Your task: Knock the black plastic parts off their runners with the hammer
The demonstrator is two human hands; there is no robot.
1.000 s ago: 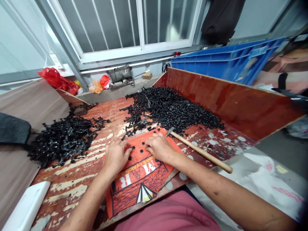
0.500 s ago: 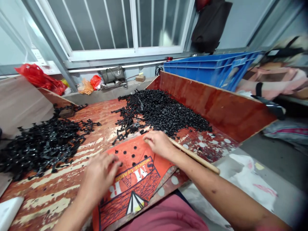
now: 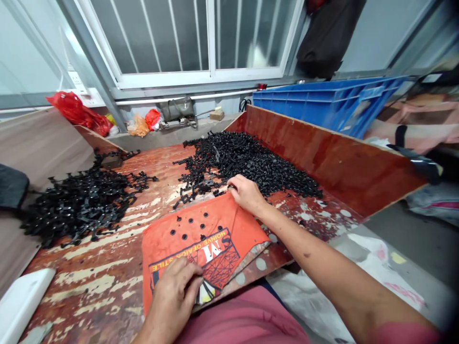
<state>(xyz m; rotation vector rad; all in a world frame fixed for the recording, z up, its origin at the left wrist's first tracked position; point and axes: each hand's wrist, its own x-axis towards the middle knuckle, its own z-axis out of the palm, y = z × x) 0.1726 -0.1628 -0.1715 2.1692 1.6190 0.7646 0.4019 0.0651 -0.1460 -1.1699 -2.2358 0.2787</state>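
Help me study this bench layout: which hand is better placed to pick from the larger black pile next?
The right hand, probably: its fingers are beside that pile, while the left hand is farther from it, over the orange cloth.

Left hand [image 3: 175,291]: covers part of the printed lettering [image 3: 211,251] on the orange cloth [image 3: 161,234]; undersides of the curled fingers hidden, contents undetermined. Right hand [image 3: 247,193]: dark bit [image 3: 232,187] at the fingertips, partly hidden, too small to identify. Small black discs [image 3: 191,220], between left and right fingers: surface detail unresolved. Black heap [image 3: 244,155], beyond right fingers: pieces overlap, mostly hiding one another. White slab [image 3: 28,301], left of left fingers: cut by frame edge. Pink goods [image 3: 423,119], far right of right fingers: blurred, cropped.
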